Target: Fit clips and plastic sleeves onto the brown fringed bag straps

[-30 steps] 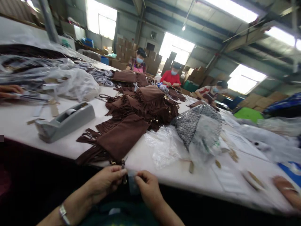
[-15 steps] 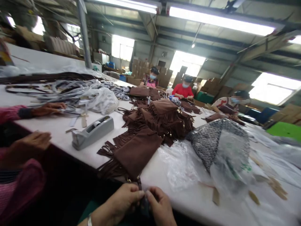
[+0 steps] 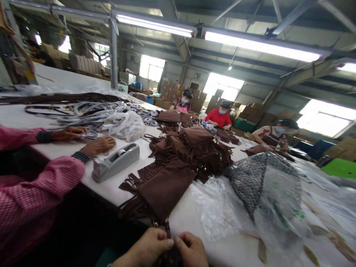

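Note:
At the table's near edge, my left hand pinches a dark brown bag strap between thumb and fingers. My right hand is closed on the same strap, thumb tips almost meeting. The strap comes off a brown fringed bag that lies flat on the table, its metal clips towards me. Below my fingers the rest of the strap is dark and hard to make out. Behind that bag rises a heap of similar fringed bags.
A grey tape dispenser stands left of the bags, beside a co-worker's hands. To the right lie a clear plastic bag and a plastic-wrapped grey speckled bundle. Wrapped straps cover the far left. Other people sit across the table.
The co-worker's nearer hand at left has reached forward onto the table beside the tape dispenser. My hands keep their pinch on the strap. The whole view has shifted slightly.

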`<state>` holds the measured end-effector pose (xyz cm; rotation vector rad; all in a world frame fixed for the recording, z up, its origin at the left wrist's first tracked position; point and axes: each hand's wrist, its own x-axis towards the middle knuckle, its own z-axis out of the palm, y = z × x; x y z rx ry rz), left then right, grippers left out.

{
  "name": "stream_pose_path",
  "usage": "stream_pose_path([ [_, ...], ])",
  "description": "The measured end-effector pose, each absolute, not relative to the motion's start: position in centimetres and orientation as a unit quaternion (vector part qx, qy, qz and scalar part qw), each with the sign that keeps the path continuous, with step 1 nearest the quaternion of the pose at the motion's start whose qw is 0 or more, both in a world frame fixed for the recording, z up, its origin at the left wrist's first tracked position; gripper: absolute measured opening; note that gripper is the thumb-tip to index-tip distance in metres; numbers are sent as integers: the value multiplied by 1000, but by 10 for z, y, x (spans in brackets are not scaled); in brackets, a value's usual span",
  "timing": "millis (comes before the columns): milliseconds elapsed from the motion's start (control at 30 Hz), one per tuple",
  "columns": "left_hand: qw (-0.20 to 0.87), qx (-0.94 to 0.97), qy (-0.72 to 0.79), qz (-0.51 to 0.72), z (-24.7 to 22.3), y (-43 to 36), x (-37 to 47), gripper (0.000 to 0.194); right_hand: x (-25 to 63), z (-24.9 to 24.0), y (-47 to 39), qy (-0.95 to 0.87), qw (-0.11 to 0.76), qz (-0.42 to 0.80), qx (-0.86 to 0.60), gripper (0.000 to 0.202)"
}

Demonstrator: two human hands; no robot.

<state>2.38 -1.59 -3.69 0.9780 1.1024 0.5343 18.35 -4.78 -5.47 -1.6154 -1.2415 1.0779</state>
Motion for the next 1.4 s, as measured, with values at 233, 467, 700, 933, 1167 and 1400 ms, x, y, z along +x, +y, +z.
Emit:
stream_pose_path([
  [233,733,444,460,233,-23,-16,21,51,181,-13,-62,-443,429,447,-648,25],
  [467,791,371,432,225,1,-7,17,44,187,-9,-69,-419,414,439,-678,11],
  [700,785,316,460,269,0,-4,28,50,181,-3,-74,-432,381,471,-668,12],
  [933,780,340,455,262,-3,-6,28,48,179,-2,-75,-421,382,486,-664,12],
  [1167,749,411,460,239,-6,-11,26,50,181,-3,-75,-398,386,512,-656,13],
  [1400,718,464,472,216,-12,-10,26,48,176,-8,-68,-385,402,522,-646,17],
])
